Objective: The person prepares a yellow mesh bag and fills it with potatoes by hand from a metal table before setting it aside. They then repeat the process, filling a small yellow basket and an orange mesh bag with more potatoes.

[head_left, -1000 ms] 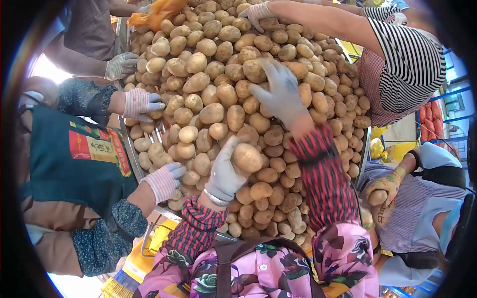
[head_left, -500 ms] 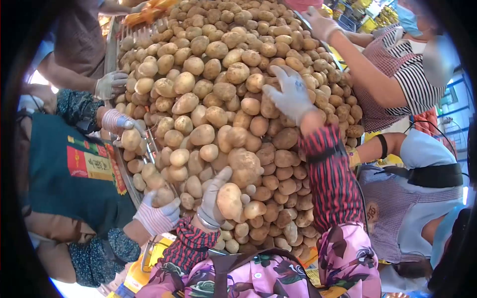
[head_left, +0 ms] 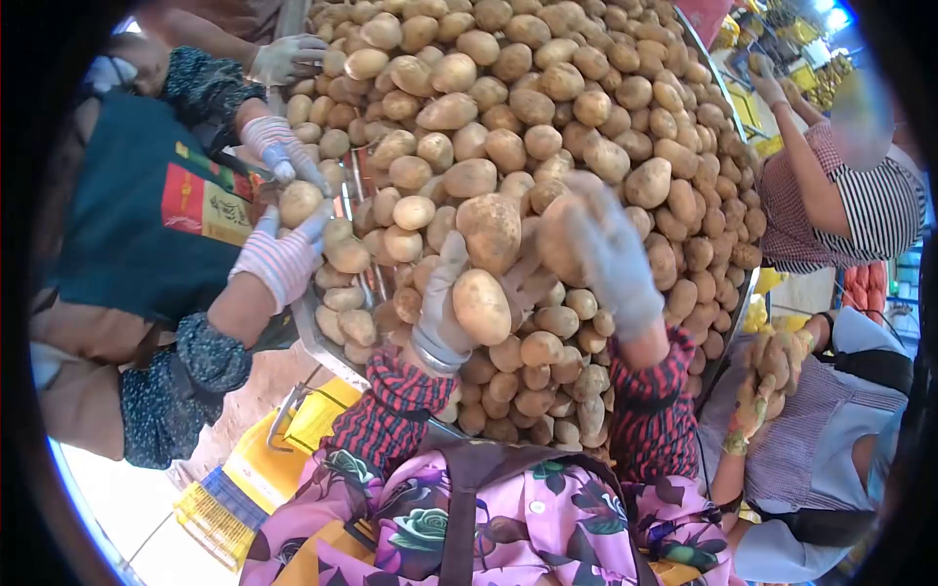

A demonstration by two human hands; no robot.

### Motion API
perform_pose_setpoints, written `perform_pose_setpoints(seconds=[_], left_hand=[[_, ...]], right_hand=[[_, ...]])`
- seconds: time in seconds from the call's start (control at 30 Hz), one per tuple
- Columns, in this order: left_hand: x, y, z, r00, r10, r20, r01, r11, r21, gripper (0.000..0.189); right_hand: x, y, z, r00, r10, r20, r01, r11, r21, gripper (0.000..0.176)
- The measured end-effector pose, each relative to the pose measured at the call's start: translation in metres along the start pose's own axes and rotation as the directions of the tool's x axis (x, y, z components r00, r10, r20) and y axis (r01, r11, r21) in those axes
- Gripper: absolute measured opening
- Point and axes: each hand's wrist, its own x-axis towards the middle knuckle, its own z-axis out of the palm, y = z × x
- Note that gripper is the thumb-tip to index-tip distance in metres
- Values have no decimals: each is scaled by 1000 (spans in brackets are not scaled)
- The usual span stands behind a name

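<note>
My left hand (head_left: 442, 317), in a pale work glove, is turned palm up in front of the pile. Its fingers curl around a smooth yellowish potato (head_left: 482, 307), and a larger, dirt-speckled potato (head_left: 489, 232) lies against the same hand just beyond. My right hand (head_left: 620, 266), also gloved and slightly blurred, is closed on a brown potato (head_left: 561, 240) right beside the left hand's fingers. Loose potatoes (head_left: 532, 402) lie beneath and around both hands, on a metal-edged table (head_left: 327, 344).
To the left, a co-worker's striped-gloved hands (head_left: 278, 259) hold a potato (head_left: 300, 203); another gloved hand (head_left: 288, 59) reaches in behind. On the right, a person holds several potatoes (head_left: 777, 371), and another stands farther back. A yellow crate (head_left: 322, 415) is below the table's left corner.
My right hand has come back from the far pile toward my left hand, now with a potato in it. The view has shifted. The left co-worker's hands have come together at one potato.
</note>
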Motion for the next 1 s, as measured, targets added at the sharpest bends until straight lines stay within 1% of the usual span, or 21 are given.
perform_pose_setpoints(seconds=[0.03,0.13,0.23,0.27,0.3,0.33,0.37,0.4,0.43,0.53,0.57,0.6,0.63,0.67,0.7,0.77,0.8,0.87,0.93,0.97,1.0], left_hand=[[-9,0,-5,997,81,17,-82,986,143,66],[-7,16,-2,946,255,200,-318,851,419,63],[-32,26,-12,978,194,79,-208,872,442,63],[-31,47,-13,972,231,38,-219,843,492,63],[-30,73,-15,956,294,-9,-237,786,571,63],[-29,109,-17,929,367,-55,-241,711,661,64],[-29,143,-16,903,418,-94,-211,625,751,64],[-30,172,-14,886,442,-139,-132,529,838,65],[-29,192,-8,878,444,-181,-15,404,915,66],[-32,216,-8,865,392,-312,292,111,950,69],[-33,217,-10,862,371,-346,325,120,938,71],[-36,212,-11,877,333,-346,219,363,906,73],[-10,236,-136,902,345,-260,-214,879,425,71],[-15,239,-116,892,441,-100,-59,333,941,70],[-26,239,-71,920,388,63,109,-405,908,69],[-82,198,81,918,268,-293,197,334,922,70],[-93,159,53,909,177,-378,289,388,875,70],[-108,79,-14,989,25,-149,43,898,438,46],[-124,12,-64,985,173,5,-164,943,-291,36],[-146,-8,-67,990,136,-36,-140,930,-338,36],[-162,-15,-67,993,98,-63,-113,942,-315,38]], right_hand=[[-4,19,1,979,-195,56,202,921,-333,38],[6,-6,2,881,-342,328,468,737,-488,37],[67,-14,-12,986,-167,-6,148,889,-433,39],[107,-9,-24,871,-490,36,367,600,-711,45],[149,0,-29,782,-618,88,396,383,-834,50],[185,9,-29,825,-562,67,286,311,-906,59],[217,5,-23,961,-274,21,104,290,-951,64],[227,11,-20,966,-256,-32,-17,63,-998,67],[217,-16,-4,982,-153,-108,-87,137,-987,65],[220,-10,-23,967,-253,-25,43,261,-964,53],[214,-7,-31,945,-328,6,119,328,-937,51],[201,-14,-32,941,-339,20,160,393,-906,52],[184,-17,-32,937,-347,34,198,453,-869,52],[183,14,-37,830,-556,42,341,447,-827,52],[166,18,-34,852,-522,50,366,523,-770,55],[129,34,-18,746,-657,108,508,457,-730,48],[112,45,-17,718,-687,115,569,483,-665,42],[71,42,-13,938,-346,-30,293,835,-465,42],[36,35,-11,992,-123,-11,123,992,-32,57],[6,35,-5,998,-62,-31,60,996,-68,57],[-13,37,3,998,-33,61,10,940,340,60]])
